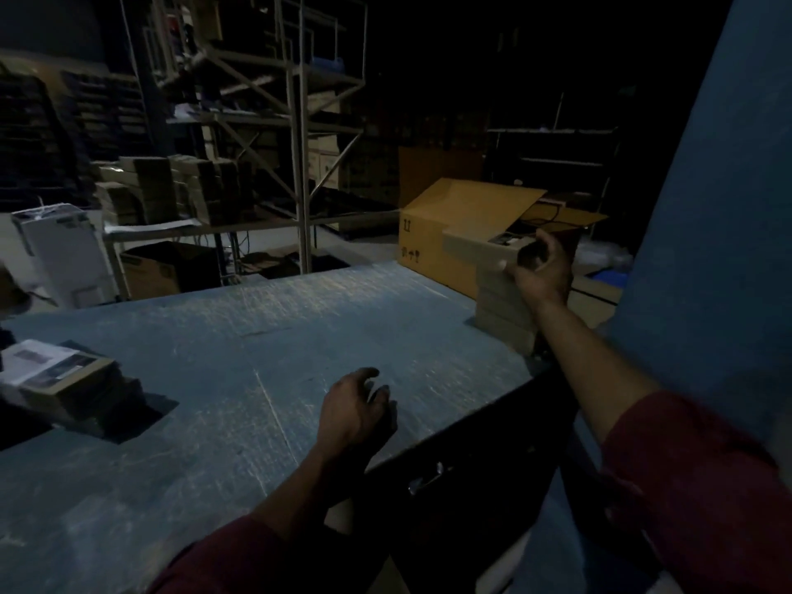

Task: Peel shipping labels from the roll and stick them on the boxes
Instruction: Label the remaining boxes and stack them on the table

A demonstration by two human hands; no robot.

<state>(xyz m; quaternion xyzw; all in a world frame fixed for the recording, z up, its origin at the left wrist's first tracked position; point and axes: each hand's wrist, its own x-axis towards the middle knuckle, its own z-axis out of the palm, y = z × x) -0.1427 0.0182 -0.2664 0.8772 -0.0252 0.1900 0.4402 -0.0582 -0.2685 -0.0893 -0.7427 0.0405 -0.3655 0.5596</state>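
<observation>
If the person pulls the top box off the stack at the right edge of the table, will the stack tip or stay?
The stack of small boxes looks tall and narrow and stands near the table edge, so a sideways pull may well topple it. The right hand grips the top box, which looks like light, stiff cardboard; lifting straight up seems safer.

A dark storeroom
Tall metal shelves (295, 122) stand far back, a white machine (60, 250) far left, a blue wall (707, 233) right.

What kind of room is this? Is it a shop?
Probably a warehouse or packing room, not a shop: tall metal racks hold stacked cartons, a big open cardboard box stands behind, and small boxes sit on a worn work table.
</observation>
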